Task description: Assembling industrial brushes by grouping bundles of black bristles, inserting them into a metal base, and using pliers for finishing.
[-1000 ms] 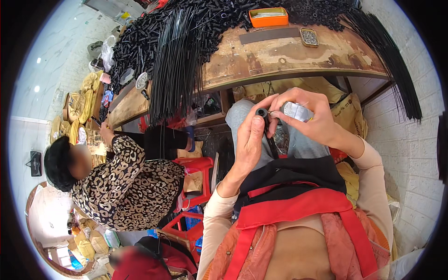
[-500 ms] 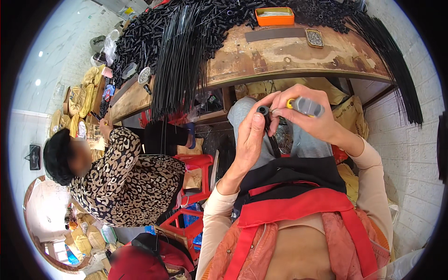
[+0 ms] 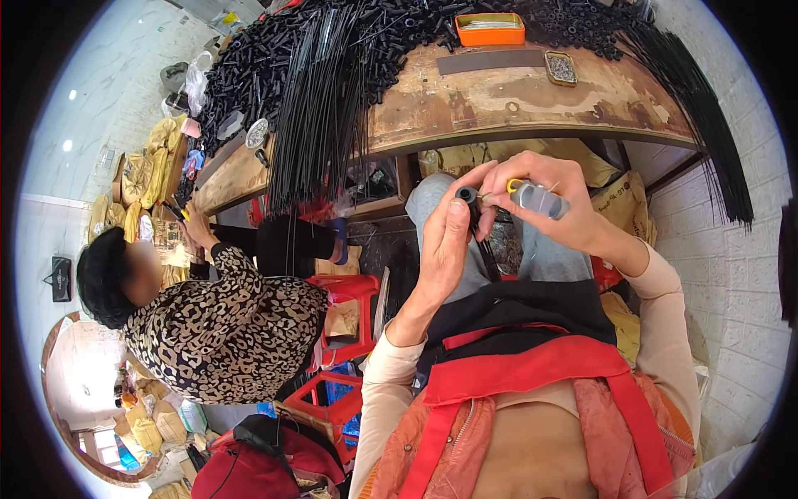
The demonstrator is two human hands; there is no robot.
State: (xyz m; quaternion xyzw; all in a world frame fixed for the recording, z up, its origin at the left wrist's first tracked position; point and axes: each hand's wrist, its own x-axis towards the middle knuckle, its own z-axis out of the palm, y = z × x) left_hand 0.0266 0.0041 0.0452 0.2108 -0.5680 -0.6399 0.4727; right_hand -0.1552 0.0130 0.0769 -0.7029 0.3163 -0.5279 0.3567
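Note:
My left hand [image 3: 443, 245] is closed round a black tubular fitting [image 3: 467, 195], its round hole facing up near my thumb. From below the fitting, thin black rods or cables [image 3: 489, 262] hang down over my lap. In my right hand [image 3: 575, 190] is a screwdriver [image 3: 540, 200] with a clear handle and a yellow collar. Its thin shaft points left at the side of the fitting, close to my left fingers. Whether the tip touches a screw is hidden by my fingers.
On the wooden bench [image 3: 598, 108] lie an orange tin [image 3: 490, 32], a small tin of metal bits [image 3: 560, 68] and a dark strip [image 3: 489, 61]. Black fittings [image 3: 249, 79] and cable bundles [image 3: 320, 125] [image 3: 694, 108] cover parts of it. A co-worker [image 3: 224, 333] sits left by red stools [image 3: 349, 308].
The screwdriver handle has turned and tipped slightly down and left in my right hand. My left hand stays nearly still. The co-worker's hands have shifted.

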